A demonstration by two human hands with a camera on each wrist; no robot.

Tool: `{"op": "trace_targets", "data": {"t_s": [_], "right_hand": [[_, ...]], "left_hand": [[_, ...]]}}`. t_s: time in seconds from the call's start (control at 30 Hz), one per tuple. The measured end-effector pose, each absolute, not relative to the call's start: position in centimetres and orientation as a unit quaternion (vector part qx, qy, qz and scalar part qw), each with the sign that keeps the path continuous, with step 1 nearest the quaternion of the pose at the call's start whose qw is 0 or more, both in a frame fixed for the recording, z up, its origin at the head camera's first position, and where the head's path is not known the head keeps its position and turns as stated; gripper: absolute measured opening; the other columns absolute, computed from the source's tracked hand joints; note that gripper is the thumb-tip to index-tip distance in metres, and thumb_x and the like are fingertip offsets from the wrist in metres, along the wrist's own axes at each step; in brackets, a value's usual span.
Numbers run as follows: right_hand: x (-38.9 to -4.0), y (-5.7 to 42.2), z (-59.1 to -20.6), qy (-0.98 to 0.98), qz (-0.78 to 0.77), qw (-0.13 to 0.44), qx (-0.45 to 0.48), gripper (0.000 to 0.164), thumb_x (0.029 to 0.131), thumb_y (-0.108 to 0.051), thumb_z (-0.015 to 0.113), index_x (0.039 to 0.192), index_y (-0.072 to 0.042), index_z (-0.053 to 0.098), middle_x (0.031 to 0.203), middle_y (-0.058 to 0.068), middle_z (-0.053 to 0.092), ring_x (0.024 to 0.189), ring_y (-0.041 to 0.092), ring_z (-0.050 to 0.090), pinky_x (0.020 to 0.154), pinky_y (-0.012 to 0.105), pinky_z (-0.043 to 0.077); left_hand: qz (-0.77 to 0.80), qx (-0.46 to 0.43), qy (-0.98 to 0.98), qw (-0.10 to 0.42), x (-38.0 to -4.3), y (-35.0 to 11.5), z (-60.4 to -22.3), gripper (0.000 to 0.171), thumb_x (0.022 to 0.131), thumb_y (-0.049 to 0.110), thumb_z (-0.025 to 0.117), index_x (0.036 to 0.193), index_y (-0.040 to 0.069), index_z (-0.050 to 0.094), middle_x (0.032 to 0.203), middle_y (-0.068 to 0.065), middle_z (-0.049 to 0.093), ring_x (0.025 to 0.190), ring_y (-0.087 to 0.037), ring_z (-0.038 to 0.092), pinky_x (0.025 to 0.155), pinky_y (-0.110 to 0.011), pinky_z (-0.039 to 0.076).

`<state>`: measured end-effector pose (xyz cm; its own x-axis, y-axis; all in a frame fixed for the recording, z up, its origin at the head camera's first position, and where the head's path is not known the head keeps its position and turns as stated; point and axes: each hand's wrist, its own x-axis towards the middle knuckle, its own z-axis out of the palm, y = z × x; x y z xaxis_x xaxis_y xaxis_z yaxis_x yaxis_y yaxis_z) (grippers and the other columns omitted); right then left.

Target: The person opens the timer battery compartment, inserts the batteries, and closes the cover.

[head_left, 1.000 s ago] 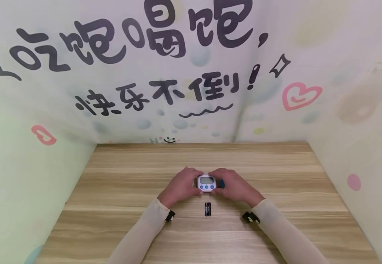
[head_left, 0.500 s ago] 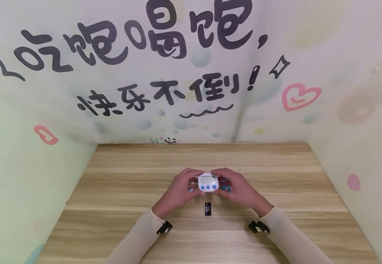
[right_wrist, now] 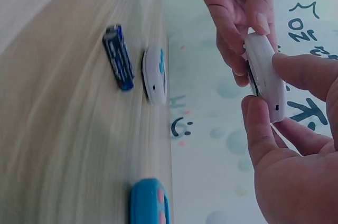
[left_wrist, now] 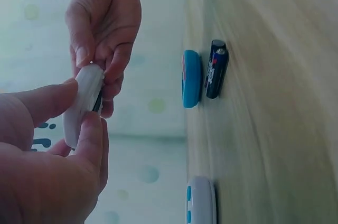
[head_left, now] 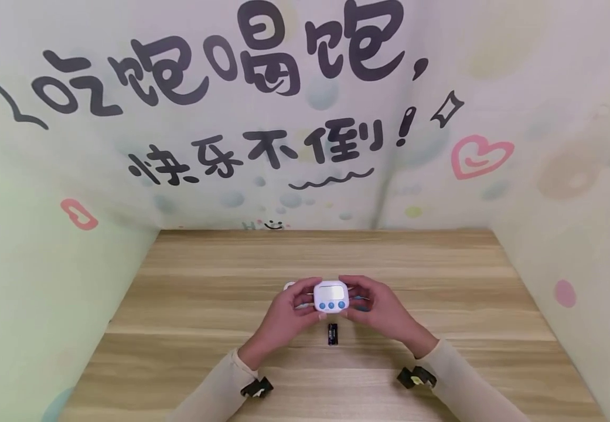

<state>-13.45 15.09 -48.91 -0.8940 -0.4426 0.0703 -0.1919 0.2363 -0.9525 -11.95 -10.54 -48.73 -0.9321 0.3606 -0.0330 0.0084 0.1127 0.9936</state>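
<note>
A white digital timer (head_left: 331, 296) with a grey screen and three blue buttons is held up between both hands, its screen facing the head camera. My left hand (head_left: 286, 313) pinches its left end, thumb at the lower edge and fingers along the top. On the opposite end, my right hand (head_left: 381, 305) grips it the same way. The wrist views show the timer (right_wrist: 266, 78) edge-on, well above the table. Below it, two dark AAA-looking batteries (left_wrist: 216, 71) lie side by side on the wood.
Behind the hands on the table are a blue timer-like gadget (left_wrist: 192, 78) with pink buttons and another white one (right_wrist: 155, 75) with blue buttons. The wooden tabletop (head_left: 204, 252) is bounded by printed walls (head_left: 204, 205) at the back and sides.
Both hands have raised the timer toward the head camera, and it appears larger. The wrists have drawn back and slightly apart. The batteries have stayed put.
</note>
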Motion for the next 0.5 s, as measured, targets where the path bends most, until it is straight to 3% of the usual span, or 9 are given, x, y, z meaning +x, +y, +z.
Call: {"op": "trace_targets", "data": {"t_s": [0.17, 0.3, 0.5], "right_hand": [[-13.0, 14.9, -49.2, 0.758, -0.607, 0.114, -0.208, 0.063, 0.088, -0.01, 0.087, 0.144, -0.008, 0.059, 0.131, 0.016, 0.068, 0.104, 0.027, 0.072, 0.087, 0.03, 0.066], [-12.7, 14.9, -49.3, 0.753, -0.613, 0.115, -0.211, 0.063, 0.088, -0.006, 0.086, 0.145, -0.008, 0.058, 0.131, 0.018, 0.066, 0.1, 0.029, 0.072, 0.084, 0.026, 0.066], [-12.3, 15.4, -49.3, 0.751, -0.615, 0.119, -0.21, 0.06, 0.091, -0.005, 0.082, 0.146, -0.006, 0.057, 0.127, 0.02, 0.067, 0.098, 0.02, 0.073, 0.084, 0.026, 0.066]], "left_hand": [[0.67, 0.117, 0.719, 0.143, -11.3, -10.7, -49.0, 0.067, 0.089, 0.001, 0.083, 0.149, 0.018, 0.058, 0.142, -0.014, 0.058, 0.119, -0.027, 0.068, 0.092, -0.028, 0.065], [0.685, 0.119, 0.706, 0.137, -10.9, -10.6, -49.0, 0.068, 0.089, -0.005, 0.08, 0.15, 0.013, 0.057, 0.143, -0.017, 0.055, 0.118, -0.028, 0.068, 0.089, -0.027, 0.066], [0.697, 0.115, 0.694, 0.138, -10.5, -10.0, -49.3, 0.068, 0.09, -0.009, 0.076, 0.152, 0.009, 0.055, 0.147, -0.018, 0.054, 0.12, -0.028, 0.067, 0.088, -0.024, 0.065]]}}
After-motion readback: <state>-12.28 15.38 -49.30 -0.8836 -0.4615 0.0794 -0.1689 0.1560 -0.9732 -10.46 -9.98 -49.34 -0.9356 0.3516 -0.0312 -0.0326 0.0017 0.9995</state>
